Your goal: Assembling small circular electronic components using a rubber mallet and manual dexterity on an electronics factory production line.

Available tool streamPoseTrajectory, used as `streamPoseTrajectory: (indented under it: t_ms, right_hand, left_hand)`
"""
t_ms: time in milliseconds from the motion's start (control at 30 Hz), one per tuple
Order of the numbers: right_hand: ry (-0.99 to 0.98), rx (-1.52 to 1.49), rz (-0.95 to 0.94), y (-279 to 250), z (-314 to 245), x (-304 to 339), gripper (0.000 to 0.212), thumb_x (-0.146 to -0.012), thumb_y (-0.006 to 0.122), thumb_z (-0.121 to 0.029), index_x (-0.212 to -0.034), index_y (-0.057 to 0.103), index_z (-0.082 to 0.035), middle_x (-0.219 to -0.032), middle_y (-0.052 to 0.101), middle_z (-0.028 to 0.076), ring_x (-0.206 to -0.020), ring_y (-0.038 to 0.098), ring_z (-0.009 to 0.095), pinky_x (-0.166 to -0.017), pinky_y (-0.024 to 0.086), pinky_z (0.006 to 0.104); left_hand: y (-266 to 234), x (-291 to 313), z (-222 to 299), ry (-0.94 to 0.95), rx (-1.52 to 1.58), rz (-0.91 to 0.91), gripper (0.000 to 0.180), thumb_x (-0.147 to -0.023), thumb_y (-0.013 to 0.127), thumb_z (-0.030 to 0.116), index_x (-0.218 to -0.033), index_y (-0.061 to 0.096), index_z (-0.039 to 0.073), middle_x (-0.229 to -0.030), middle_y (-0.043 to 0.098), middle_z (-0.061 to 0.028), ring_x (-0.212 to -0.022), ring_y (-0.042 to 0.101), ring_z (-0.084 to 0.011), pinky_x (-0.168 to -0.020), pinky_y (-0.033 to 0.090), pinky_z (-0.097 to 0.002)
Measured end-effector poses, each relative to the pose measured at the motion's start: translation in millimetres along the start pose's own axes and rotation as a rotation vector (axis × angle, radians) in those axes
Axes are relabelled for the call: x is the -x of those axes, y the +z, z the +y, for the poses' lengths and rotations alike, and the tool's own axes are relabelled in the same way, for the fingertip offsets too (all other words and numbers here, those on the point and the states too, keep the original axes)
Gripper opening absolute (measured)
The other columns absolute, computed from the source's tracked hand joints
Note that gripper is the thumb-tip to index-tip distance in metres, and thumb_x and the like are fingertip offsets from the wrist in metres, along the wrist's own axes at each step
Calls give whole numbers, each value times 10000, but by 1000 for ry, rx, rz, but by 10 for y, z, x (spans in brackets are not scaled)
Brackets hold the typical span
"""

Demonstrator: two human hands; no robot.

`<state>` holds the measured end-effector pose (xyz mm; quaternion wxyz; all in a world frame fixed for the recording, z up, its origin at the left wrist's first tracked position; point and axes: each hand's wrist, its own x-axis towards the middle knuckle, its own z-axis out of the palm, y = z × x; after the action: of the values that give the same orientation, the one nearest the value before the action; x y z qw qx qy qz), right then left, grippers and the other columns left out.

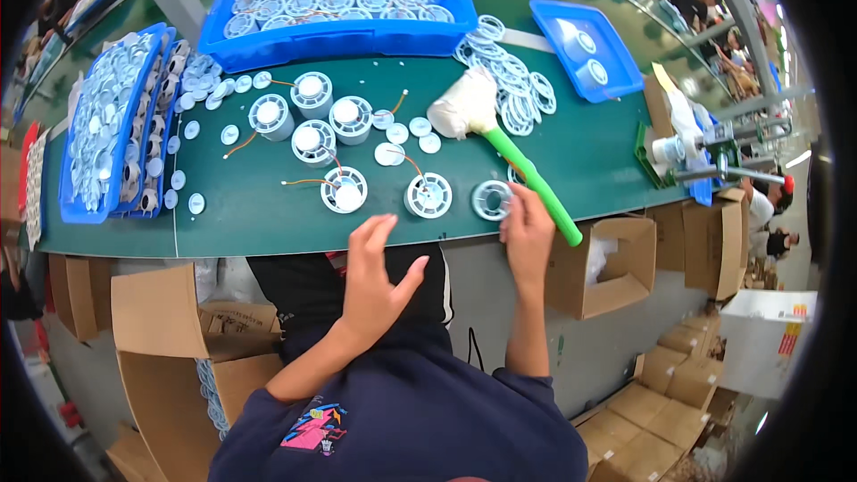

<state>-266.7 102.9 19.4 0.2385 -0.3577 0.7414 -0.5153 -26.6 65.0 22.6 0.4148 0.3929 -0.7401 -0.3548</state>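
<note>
My right hand (528, 236) pinches a white plastic ring (490, 201) by its right side, just over the table's near edge. My left hand (377, 277) is empty, thumb and fingers apart, at the table edge. Beyond it stand a white round housing with wires (428, 195) and a second wired housing (344, 190). Farther back, several similar housings (314, 142) carry white round caps on top. A mallet with a green handle (540, 192) and a wrapped whitish head (464, 105) lies beside the ring, its handle reaching past my right hand.
A blue crate (339, 38) full of wired housings stands at the back. Loose white rings (513, 76) lie behind the mallet. On the left, a blue tray (134, 138) holds many small discs. A blue tray (620, 71) and a clamp fixture (714, 156) stand right. Cardboard boxes (643, 254) sit below.
</note>
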Motion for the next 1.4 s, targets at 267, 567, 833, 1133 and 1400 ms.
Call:
streamPoseTrajectory:
  t_ms: [267,567,833,1133,1400]
  right_hand:
    - [-309,359,-149,8,-151,89,465,-908,741,-57,-1352,612,-4,-1344,605,135,-758,591,152,-684,529,303]
    - [-330,369,-11,88,-244,-89,320,-925,690,9,-1244,682,-12,-1166,661,132,-752,658,226,-684,546,338]
    - [-736,805,-251,855,-400,-528,232,-886,713,-83,-1092,621,-25,-1086,585,149,-859,699,312,-707,594,417]
    - [-535,404,-198,763,-453,-392,129,-937,617,3,-1055,570,26,-1025,590,179,-803,659,360,-669,531,454]
    - [-617,261,-309,733,-727,113,86,-958,603,37,-1044,602,40,-1037,582,191,-870,620,358,-744,521,443]
  left_hand:
    - [399,-408,-128,106,27,-77,828,-863,810,101,-1533,332,2,-1503,428,-273,-1357,472,-445,-1124,406,-494]
    - [267,-358,-269,95,17,-34,661,-809,837,35,-1392,526,21,-1286,596,-215,-1152,612,-399,-956,519,-455]
    - [131,-343,-305,77,-22,-24,651,-810,842,48,-1382,532,31,-1275,605,-208,-1139,624,-396,-951,523,-446]
    - [83,-324,-305,86,37,5,692,-801,861,108,-1396,516,27,-1287,605,-209,-1153,617,-396,-978,506,-448]
    - [116,-327,-347,70,57,-45,720,-775,836,53,-1416,508,37,-1305,597,-195,-1166,606,-417,-977,503,-468]
